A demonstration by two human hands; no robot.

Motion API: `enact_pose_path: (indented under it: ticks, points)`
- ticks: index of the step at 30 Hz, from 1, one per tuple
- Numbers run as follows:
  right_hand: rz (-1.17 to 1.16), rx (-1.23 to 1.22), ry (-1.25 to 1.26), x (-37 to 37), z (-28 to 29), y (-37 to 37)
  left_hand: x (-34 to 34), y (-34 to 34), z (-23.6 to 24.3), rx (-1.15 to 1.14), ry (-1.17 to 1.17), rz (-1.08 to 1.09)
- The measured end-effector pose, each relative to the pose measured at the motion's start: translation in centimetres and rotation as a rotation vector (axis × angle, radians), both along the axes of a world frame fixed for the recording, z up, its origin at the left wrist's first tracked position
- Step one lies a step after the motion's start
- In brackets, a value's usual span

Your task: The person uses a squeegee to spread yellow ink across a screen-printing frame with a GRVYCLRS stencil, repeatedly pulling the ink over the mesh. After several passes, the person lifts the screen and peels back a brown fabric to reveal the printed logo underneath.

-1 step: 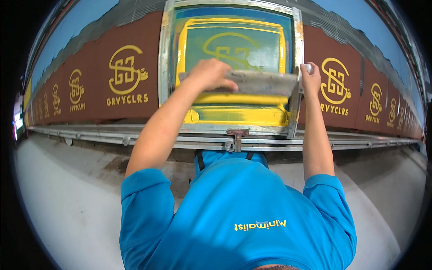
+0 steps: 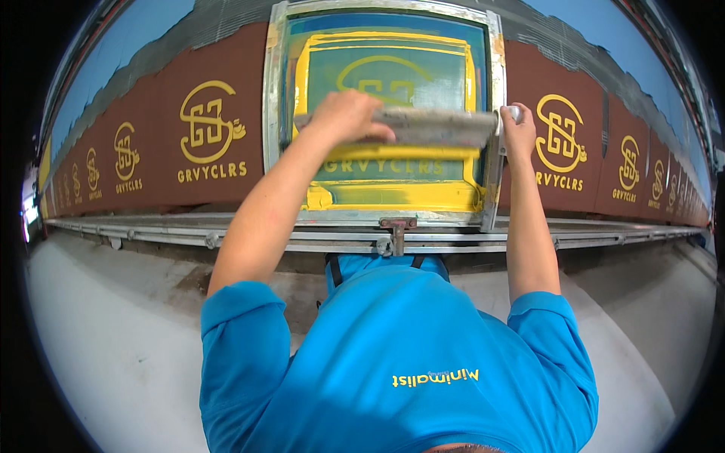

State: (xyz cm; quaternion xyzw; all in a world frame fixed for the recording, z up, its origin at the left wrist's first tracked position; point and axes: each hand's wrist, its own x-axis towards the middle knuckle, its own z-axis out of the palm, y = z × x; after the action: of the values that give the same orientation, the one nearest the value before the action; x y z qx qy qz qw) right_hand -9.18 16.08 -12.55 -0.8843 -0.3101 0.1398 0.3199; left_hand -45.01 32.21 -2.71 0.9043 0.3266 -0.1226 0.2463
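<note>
My left hand (image 2: 346,117) grips a long, smudged grey squeegee bar (image 2: 434,127), which lies crosswise over a screen in a metal frame (image 2: 273,98). A bead of yellow ink (image 2: 400,152) runs along the bar's lower side, and thicker yellow ink borders the green mesh. A looped emblem and lettering show in the mesh, partly hidden by bar and hand. My right hand (image 2: 519,134) is closed round a white rounded piece (image 2: 514,113) at the bar's right end, beside the frame's right edge; I cannot tell which of them it belongs to.
Brown panels (image 2: 155,151) printed with repeated yellow emblems stretch to both sides over grey and light blue surfaces. A metal rail (image 2: 461,247) with a clamp bracket (image 2: 396,230) runs along the near edge. Below it are pale floor (image 2: 113,317) and my blue-shirted body.
The squeegee and my left hand have shifted slightly up the screen, away from me, and more lettering shows below the bar. My right hand has moved slightly the same way.
</note>
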Motion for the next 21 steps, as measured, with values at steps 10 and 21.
enact_pose_path:
  ticks: [10, 21]
  points:
    - [-0.076, -0.019, 0.027, 0.9, -2.2, 4.2, 6.5, 18.8, -5.2, 0.429, -0.272, -0.034]
    - [0.869, 0.208, -0.662, 2.9, 5.2, 19.4, 2.9, 24.1, -4.8, 0.196, 0.099, 0.03]
